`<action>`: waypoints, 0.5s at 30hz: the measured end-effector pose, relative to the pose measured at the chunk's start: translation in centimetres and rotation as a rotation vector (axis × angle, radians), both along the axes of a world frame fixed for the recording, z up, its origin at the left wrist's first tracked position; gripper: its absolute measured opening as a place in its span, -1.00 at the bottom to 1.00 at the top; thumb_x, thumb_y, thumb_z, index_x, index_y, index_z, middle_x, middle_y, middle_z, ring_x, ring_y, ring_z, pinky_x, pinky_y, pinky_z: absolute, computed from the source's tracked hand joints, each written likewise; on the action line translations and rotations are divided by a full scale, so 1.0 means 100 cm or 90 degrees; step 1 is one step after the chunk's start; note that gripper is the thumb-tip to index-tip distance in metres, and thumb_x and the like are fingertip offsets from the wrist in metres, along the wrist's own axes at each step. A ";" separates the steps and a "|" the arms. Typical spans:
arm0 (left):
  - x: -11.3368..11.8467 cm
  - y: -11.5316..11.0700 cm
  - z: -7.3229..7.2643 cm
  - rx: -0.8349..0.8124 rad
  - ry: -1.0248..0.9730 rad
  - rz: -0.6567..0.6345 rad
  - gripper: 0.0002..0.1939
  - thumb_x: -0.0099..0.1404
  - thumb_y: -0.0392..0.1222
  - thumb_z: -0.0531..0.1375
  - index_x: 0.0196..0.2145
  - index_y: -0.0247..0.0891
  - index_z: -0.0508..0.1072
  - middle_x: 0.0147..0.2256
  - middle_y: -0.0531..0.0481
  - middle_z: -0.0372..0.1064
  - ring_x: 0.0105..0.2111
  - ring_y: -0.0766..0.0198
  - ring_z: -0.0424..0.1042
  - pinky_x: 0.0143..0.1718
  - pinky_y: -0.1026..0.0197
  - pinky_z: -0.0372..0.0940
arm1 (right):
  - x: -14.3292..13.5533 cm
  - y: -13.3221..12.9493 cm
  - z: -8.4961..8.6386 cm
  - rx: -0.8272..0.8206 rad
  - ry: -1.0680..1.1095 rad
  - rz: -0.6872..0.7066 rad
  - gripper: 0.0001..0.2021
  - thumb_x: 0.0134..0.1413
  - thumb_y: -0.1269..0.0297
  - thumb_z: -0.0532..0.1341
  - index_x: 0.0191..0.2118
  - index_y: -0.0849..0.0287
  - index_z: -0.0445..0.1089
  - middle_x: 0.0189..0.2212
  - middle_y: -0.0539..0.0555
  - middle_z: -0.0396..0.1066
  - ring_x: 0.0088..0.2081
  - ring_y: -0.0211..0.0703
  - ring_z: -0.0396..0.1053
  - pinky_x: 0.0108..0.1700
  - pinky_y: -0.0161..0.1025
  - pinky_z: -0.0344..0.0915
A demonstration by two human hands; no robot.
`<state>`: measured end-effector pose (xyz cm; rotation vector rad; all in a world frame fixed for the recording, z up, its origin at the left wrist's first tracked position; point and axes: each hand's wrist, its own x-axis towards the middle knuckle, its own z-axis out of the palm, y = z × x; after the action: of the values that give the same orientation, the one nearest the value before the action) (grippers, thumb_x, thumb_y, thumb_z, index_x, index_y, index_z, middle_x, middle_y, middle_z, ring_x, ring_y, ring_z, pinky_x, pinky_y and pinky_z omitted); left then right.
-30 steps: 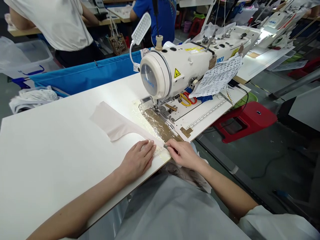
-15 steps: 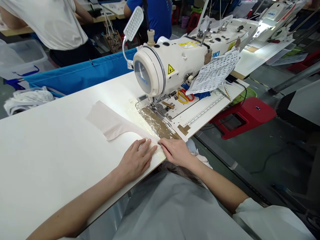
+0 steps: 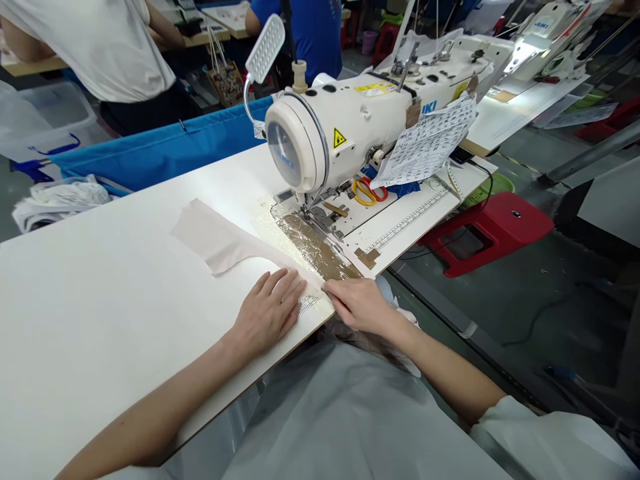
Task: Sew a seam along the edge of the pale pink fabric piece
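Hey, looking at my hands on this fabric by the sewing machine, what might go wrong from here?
The fabric lies loose beyond the left hand, so it may skew. The right hand pinches only its near end at the table edge, so that end may slip off. Nearer the needle, fingers would be at risk.

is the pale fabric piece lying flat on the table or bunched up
Flat. The pale fabric piece lies spread on the white table, with no visible folds; the left hand presses its near end.
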<state>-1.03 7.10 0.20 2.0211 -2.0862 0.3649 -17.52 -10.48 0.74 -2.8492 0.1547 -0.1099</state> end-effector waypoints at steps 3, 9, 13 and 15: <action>0.001 -0.001 -0.003 -0.017 0.004 -0.047 -0.62 0.44 -0.23 -0.03 0.14 -0.37 0.35 0.14 -0.18 0.35 0.19 0.02 0.25 0.21 -0.07 0.17 | 0.014 0.006 0.000 -0.024 0.008 0.008 -0.86 0.28 0.41 -0.01 -0.28 0.19 0.26 -0.43 0.05 0.41 -0.40 -0.21 0.31 -0.42 -0.27 -0.10; -0.003 0.000 -0.008 0.012 -0.004 -0.065 -0.60 0.46 -0.22 -0.05 0.14 -0.39 0.35 0.15 -0.20 0.34 0.18 0.02 0.27 0.17 -0.03 0.22 | 0.014 0.010 -0.009 0.065 -0.066 -0.054 -0.83 0.36 0.36 -0.05 -0.10 0.20 0.26 -0.38 0.04 0.46 -0.37 -0.21 0.38 -0.40 -0.29 -0.02; -0.003 0.001 -0.008 0.019 0.016 -0.072 -0.59 0.45 -0.22 -0.05 0.15 -0.38 0.34 0.15 -0.26 0.32 0.19 -0.01 0.26 0.14 -0.06 0.26 | 0.014 0.011 -0.011 0.067 -0.062 -0.059 -0.82 0.36 0.34 -0.06 -0.12 0.20 0.26 -0.39 0.03 0.45 -0.39 -0.22 0.38 -0.42 -0.28 -0.04; -0.002 0.001 -0.008 0.019 0.016 -0.073 -0.60 0.44 -0.22 -0.04 0.15 -0.37 0.33 0.16 -0.27 0.31 0.19 -0.01 0.27 0.14 -0.06 0.26 | 0.017 0.011 -0.010 0.056 -0.042 -0.057 -0.81 0.36 0.34 -0.06 -0.12 0.20 0.26 -0.39 0.03 0.45 -0.39 -0.22 0.37 -0.43 -0.28 -0.06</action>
<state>-1.27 7.20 -0.61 1.9010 -2.1918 0.2895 -15.82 -9.35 -0.31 -2.7480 0.2677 -0.2098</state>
